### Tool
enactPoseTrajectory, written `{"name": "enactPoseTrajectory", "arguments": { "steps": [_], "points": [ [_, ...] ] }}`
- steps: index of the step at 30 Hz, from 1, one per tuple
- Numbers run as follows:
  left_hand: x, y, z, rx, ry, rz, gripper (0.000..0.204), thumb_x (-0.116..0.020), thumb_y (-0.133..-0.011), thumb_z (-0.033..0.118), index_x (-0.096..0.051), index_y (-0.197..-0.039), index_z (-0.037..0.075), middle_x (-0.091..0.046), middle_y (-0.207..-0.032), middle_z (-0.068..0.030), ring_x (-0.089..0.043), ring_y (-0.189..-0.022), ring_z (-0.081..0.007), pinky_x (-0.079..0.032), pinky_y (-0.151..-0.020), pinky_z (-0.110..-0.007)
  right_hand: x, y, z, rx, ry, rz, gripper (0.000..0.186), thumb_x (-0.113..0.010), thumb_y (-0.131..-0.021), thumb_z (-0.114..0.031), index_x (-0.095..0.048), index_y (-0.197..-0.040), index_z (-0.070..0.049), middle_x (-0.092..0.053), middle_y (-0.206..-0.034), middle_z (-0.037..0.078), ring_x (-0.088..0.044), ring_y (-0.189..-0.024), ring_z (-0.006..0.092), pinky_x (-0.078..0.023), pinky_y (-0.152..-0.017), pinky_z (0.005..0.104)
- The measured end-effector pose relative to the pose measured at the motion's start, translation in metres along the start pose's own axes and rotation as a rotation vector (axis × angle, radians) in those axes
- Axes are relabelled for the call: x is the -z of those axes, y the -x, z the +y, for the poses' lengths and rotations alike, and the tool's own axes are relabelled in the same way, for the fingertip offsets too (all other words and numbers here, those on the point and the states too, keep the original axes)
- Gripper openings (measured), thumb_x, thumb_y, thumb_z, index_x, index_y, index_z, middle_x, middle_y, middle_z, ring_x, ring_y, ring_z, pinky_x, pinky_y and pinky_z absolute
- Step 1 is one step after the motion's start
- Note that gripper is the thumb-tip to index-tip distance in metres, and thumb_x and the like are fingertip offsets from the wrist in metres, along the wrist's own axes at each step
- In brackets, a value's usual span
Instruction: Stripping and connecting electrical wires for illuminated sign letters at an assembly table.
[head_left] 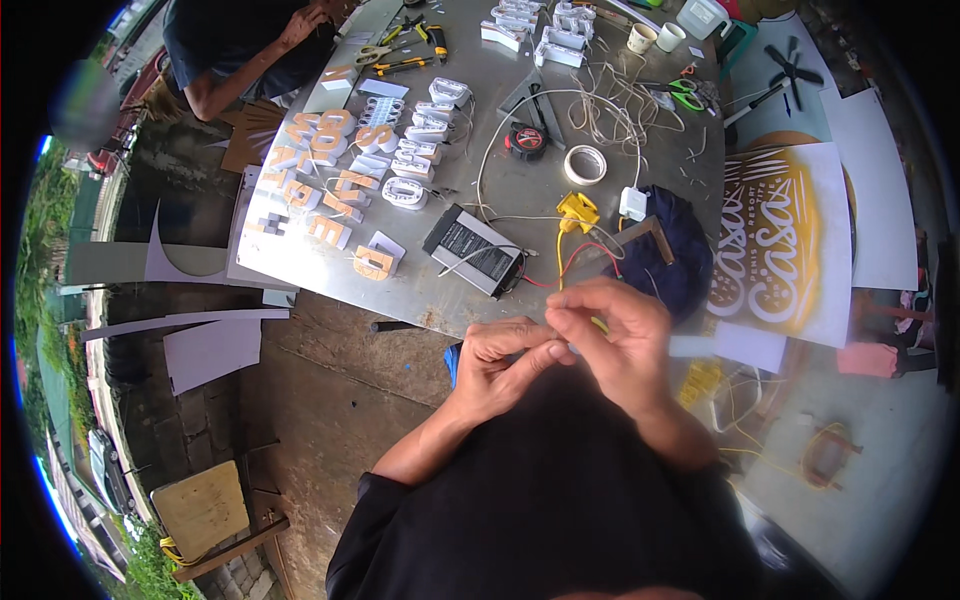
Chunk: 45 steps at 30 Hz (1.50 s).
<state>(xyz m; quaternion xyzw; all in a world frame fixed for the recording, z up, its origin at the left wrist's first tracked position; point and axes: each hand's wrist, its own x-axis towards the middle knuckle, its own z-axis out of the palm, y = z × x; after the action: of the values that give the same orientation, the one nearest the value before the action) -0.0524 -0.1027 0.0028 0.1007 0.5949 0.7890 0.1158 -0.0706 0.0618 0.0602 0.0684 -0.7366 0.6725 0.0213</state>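
My left hand (507, 368) and my right hand (622, 338) meet at the table's near edge, fingertips pinched together. Whatever lies between them is too small to make out. A yellow cord (560, 262) runs from a yellow socket (577, 212) down behind my right fingers, and a bit of yellow shows just below them. Beyond my hands lies a grey and black power supply box (475, 248) with red and white wires. A white plug adapter (633, 204) sits on a dark blue cloth item (685, 250), near a metal square (655, 243).
Several block letters (325, 160) stand at the left of the metal table (450, 305). A tape measure (526, 141), a tape roll (585, 165) and tangled white cable (605, 105) lie farther back. Another person's arm (250, 70) is at far left; a printed sign (790, 240) lies right.
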Motion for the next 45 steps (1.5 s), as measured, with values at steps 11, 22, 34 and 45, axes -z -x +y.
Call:
{"name": "enactPoseTrajectory", "arguments": {
  "steps": [11, 22, 34, 45],
  "points": [
    [0.039, 0.002, 0.048, -0.307, -0.034, 0.143, 0.015, -0.077, -0.087, 0.002, -0.074, -0.101, -0.003, -0.073, -0.096, -0.0125, -0.065, -0.083, -0.0154, -0.051, -0.075, -0.028, -0.026, 0.0, -0.024, 0.163, 0.22, -0.143, 0.016, -0.084, -0.08, 0.002, -0.072, -0.091, 0.001, -0.074, -0.083, 0.01, -0.072, -0.071, 0.0141, -0.055, -0.063, 0.0261],
    [0.051, 0.01, 0.068, -0.117, 0.085, 0.114, 0.004, -0.073, -0.092, 0.001, -0.073, -0.091, -0.003, -0.073, -0.087, -0.0092, -0.065, -0.076, -0.0102, -0.051, -0.069, -0.026, -0.04, -0.005, -0.039, -0.005, 0.078, -0.217, 0.015, -0.08, -0.085, 0.003, -0.069, -0.095, 0.003, -0.074, -0.082, 0.008, -0.074, -0.072, 0.0125, -0.057, -0.063, 0.0226],
    [0.064, -0.003, 0.071, 0.146, 0.338, -0.006, 0.014, -0.069, -0.098, 0.007, -0.07, -0.1, -0.006, -0.073, -0.089, -0.0079, -0.065, -0.078, -0.0085, -0.054, -0.071, -0.023, -0.044, -0.014, -0.035, -0.213, -0.132, -0.214, 0.023, -0.073, -0.089, 0.005, -0.064, -0.11, 0.002, -0.077, -0.086, 0.013, -0.077, -0.082, 0.0167, -0.058, -0.068, 0.0225],
    [0.071, -0.013, 0.069, -0.192, -0.184, 0.039, 0.005, -0.072, -0.088, 0.0, -0.073, -0.092, -0.004, -0.074, -0.082, -0.0119, -0.07, -0.071, -0.0146, -0.054, -0.065, -0.027, -0.046, -0.023, -0.018, 0.166, 0.139, -0.174, 0.02, -0.076, -0.083, 0.01, -0.073, -0.1, 0.0, -0.072, -0.091, 0.009, -0.069, -0.074, 0.0119, -0.055, -0.063, 0.0244]
  ]
}}
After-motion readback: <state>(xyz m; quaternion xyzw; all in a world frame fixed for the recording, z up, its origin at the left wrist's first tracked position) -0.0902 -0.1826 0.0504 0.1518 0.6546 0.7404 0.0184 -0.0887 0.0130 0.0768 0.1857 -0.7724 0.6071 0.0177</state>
